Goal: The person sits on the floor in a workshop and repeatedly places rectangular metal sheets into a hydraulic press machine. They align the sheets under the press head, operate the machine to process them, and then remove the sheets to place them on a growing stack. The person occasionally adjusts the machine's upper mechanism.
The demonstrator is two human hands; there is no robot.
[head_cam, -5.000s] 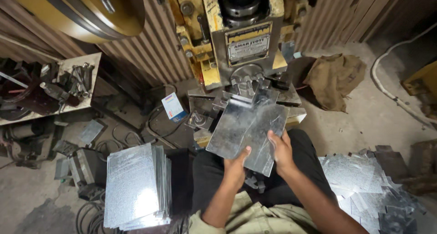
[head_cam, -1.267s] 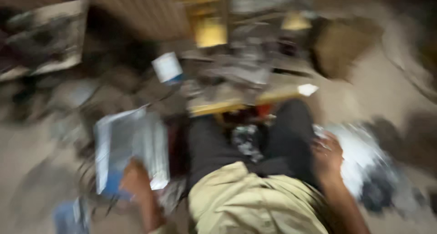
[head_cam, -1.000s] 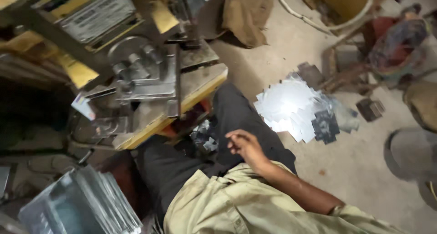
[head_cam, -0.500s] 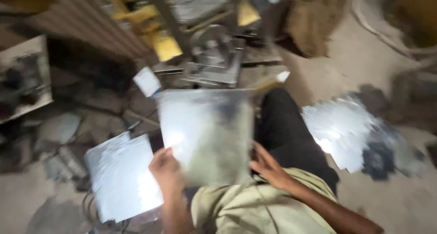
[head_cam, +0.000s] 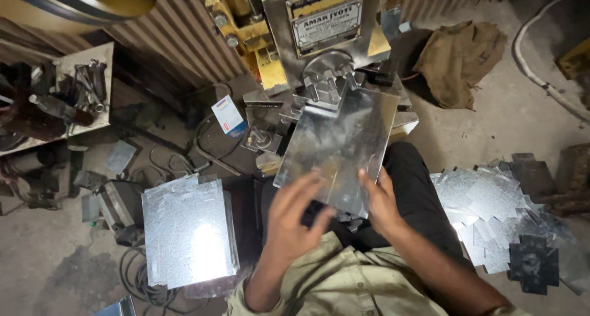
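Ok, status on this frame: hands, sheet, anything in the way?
Right hand grips the metal sheet at its near edge. Left hand open, fingers at the sheet's near edge. Sheet's far end sits at the press. Nothing blocking.

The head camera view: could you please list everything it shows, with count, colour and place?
metal sheet: one, shiny grey, held at the press, far edge under the tooling
press machine: one, yellow and grey, top centre
sheet stack: one pile, silvery, floor on the left
cut pieces: one heap, silvery with some dark, floor on the right
small box: one, white and blue, left of the press
cloth sack: one, brown, top right
tool tray: one, dark tools, far left
hose: one, white, top right
left hand: fingers on the sheet's near edge
right hand: gripping the sheet's near right edge
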